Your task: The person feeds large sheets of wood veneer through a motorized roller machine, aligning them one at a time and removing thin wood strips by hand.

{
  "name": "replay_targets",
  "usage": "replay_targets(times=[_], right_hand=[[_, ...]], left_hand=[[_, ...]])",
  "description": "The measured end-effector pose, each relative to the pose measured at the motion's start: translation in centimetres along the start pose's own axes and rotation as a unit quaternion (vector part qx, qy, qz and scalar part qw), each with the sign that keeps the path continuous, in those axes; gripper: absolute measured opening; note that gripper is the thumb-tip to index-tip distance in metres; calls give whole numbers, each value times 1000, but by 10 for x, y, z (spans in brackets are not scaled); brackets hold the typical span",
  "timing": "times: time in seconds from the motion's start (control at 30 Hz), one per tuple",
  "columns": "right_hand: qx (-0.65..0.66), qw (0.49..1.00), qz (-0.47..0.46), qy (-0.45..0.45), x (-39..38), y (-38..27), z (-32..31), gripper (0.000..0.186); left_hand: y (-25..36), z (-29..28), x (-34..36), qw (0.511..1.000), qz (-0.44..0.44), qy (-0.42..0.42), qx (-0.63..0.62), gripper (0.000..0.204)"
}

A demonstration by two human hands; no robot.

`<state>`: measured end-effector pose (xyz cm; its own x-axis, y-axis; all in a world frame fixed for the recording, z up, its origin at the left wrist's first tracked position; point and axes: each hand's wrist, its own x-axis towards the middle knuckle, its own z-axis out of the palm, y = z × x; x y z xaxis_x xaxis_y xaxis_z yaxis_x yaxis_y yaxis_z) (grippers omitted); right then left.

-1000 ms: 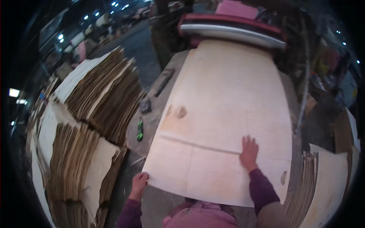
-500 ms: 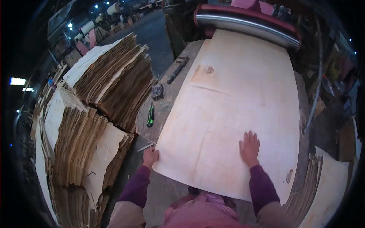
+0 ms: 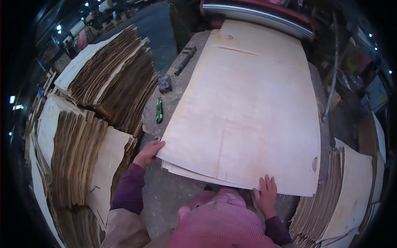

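A broad, pale wood veneer sheet (image 3: 256,111) lies in front of me, its far end reaching to below a shiny metal roller (image 3: 260,17). Its near left corner is pinched in my left hand (image 3: 149,153), thumb on top. At the near edge, right of the middle, my right hand (image 3: 266,196) touches the sheet with its fingers stretched out. Edges of more veneer (image 3: 178,170) show under the near left side. Beside the sheet on the left lies a green and black utility knife (image 3: 159,110).
Tall stacks of veneer (image 3: 78,153) stand on the left, with another stack (image 3: 347,186) at the right. A dark block (image 3: 165,84) and a dark bar (image 3: 185,60) lie on the worn table (image 3: 151,120). A thin pole (image 3: 332,78) rises on the right.
The veneer sheet has slid away from me, toward the roller, uncovering edges beneath it. My right hand has gone from the sheet's face to its near edge. The view has shifted slightly.
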<state>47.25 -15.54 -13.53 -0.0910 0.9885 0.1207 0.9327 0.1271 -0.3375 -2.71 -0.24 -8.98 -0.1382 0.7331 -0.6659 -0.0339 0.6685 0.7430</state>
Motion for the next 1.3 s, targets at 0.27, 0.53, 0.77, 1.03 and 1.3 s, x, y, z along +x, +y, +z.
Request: replay_targets(times=[0.27,0.53,0.77,1.03,1.3], right_hand=[[-70,997,28,8,35,3,-42,73],[-113,993,-34,10,0,16,-51,69],[-21,995,44,-92,5,-7,-88,68],[-64,997,-12,42,164,78,-14,68],[-91,993,-18,68,313,123,28,74]], left_hand=[[115,45,-93,961,150,-157,-174,20],[-3,-12,-86,985,109,-74,-116,33],[-2,16,-81,996,85,11,-6,23],[-86,-13,47,981,129,137,53,20],[-149,5,58,920,148,290,217,19]])
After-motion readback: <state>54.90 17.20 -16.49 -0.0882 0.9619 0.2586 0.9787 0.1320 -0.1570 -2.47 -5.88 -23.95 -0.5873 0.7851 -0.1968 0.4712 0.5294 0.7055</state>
